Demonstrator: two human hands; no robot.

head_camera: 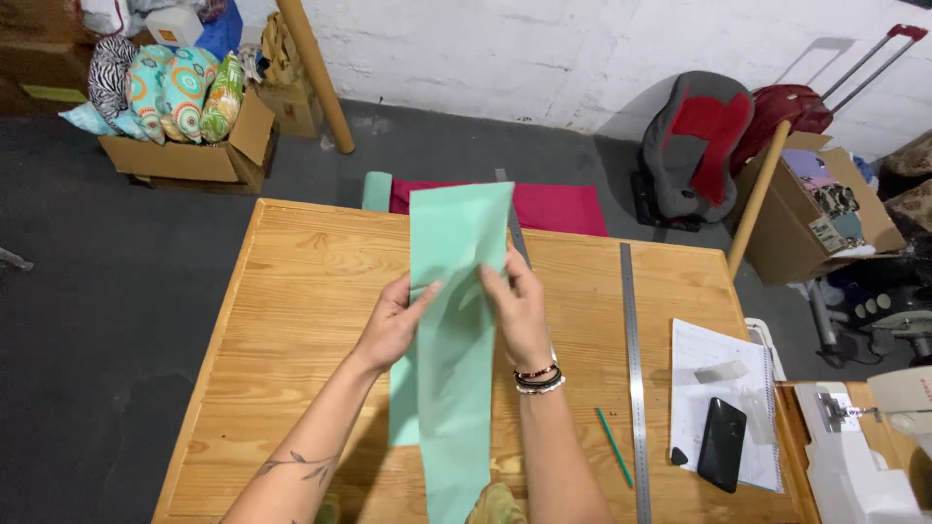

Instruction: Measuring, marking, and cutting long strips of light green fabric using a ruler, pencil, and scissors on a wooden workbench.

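A long strip of mint green fabric lies lengthwise down the middle of a wooden table, its far end lifted toward the table's back edge. My left hand grips the strip's left edge, fingers pinched on the cloth. On the right edge my right hand holds the same strip, with bead bracelets on its wrist. Both hands raise the fabric's middle off the table. Behind the strip, a magenta cloth hangs over the table's far edge.
A long metal ruler and a green pencil lie to the right. Further right sits a spiral notebook with a black phone on it, then a white sewing machine. Cardboard boxes stand on the floor.
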